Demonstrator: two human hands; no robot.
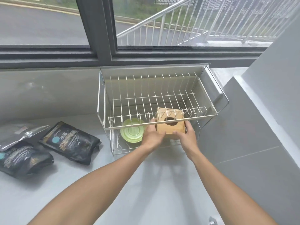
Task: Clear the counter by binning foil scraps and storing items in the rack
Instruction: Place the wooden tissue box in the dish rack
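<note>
A two-tier white wire rack (pixel 162 118) stands on the grey counter below the window. A wooden box (pixel 170 123) with an oval hole in its top sits in the rack's lower tier, under the upper shelf's front edge. My left hand (pixel 151 138) grips its left side and my right hand (pixel 186 137) grips its right side. A pale green plate (pixel 131 133) lies in the lower tier just left of the box, touching my left hand's side.
Two black printed pouches (pixel 71 142) (pixel 22 159) lie on the counter at left, with a silver foil bag (pixel 21 133) on top of the far one. A grey wall block (pixel 253 127) stands right of the rack. A metal fitting (pixel 211 221) shows at the bottom edge.
</note>
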